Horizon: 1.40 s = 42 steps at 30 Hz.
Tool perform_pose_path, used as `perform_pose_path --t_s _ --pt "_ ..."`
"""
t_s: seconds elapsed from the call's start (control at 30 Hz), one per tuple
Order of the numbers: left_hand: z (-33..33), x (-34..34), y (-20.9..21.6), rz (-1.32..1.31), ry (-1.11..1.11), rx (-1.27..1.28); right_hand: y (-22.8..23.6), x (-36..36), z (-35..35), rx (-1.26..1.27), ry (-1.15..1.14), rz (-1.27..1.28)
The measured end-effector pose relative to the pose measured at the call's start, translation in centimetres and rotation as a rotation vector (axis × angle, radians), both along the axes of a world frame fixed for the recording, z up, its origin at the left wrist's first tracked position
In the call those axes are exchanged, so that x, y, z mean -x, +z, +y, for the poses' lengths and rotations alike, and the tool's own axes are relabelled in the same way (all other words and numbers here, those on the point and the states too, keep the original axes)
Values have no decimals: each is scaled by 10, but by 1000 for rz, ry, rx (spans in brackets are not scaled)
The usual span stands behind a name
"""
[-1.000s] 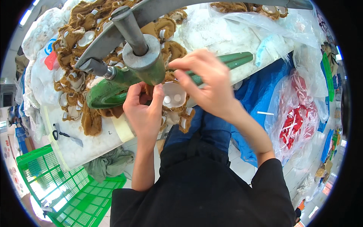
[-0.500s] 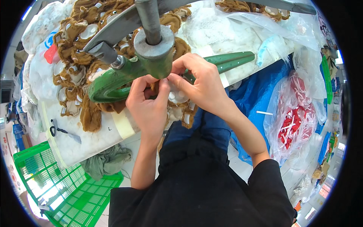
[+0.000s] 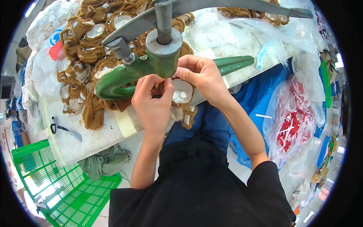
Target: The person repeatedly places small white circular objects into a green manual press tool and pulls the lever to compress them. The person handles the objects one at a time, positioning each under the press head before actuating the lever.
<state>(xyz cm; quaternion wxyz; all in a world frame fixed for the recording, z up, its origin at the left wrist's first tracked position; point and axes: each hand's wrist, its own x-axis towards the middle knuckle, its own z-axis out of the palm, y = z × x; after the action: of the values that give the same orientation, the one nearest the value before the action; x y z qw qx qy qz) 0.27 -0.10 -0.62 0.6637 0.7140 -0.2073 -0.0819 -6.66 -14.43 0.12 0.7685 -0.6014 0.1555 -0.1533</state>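
A brown plush toy piece (image 3: 188, 111) hangs below the head of a green hand press (image 3: 124, 80). Its pale oval backing (image 3: 182, 92) shows two white round knobs. My left hand (image 3: 153, 106) is closed in a pinch at the brown cloth, thumb and forefinger just under the press's steel ram holder (image 3: 164, 43). On the other side, my right hand (image 3: 202, 77) pinches the upper edge of the same piece with thumb and forefinger. The fingertips and the spot under the ram are partly hidden by the press.
Several brown plush pieces (image 3: 89, 53) are heaped on the table (image 3: 98, 142) behind and left of the press. A curved steel lever (image 3: 227, 4) reaches across overhead. A green plastic crate (image 3: 70, 181) stands at lower left; a clear bag with red pieces (image 3: 291, 125) lies at right.
The press and table appear shifted slightly to the right in the view. More of the pale backing with its white knobs shows between my hands. Both hands remain pinched below the ram.
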Motion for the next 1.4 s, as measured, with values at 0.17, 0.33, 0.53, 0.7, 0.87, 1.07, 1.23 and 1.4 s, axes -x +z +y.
perform_pose_path --t_s 0.17,0.33,0.53,0.7,0.87,1.07,1.23,1.4 --pt "0 0 -4 -25 -7 22 0 -2 -2 -9 33 48" --pt "0 0 -5 -16 -3 22 8 -4 3 24 17 51" --pt "-1 2 -1 50 39 -33 4 -7 5 49 -2 89" --pt "0 0 -1 40 30 -47 2 -7 6 31 -9 47" --pt "1 1 0 46 27 -73 3 -3 12 156 -151 -30" --pt "3 1 -1 77 41 -77 96 33 -59 1349 -778 -653" --pt "2 0 0 101 38 -71 145 65 -162 1746 -828 -91" --pt "1 2 -1 68 42 -63 81 43 -171 1652 -910 -188"
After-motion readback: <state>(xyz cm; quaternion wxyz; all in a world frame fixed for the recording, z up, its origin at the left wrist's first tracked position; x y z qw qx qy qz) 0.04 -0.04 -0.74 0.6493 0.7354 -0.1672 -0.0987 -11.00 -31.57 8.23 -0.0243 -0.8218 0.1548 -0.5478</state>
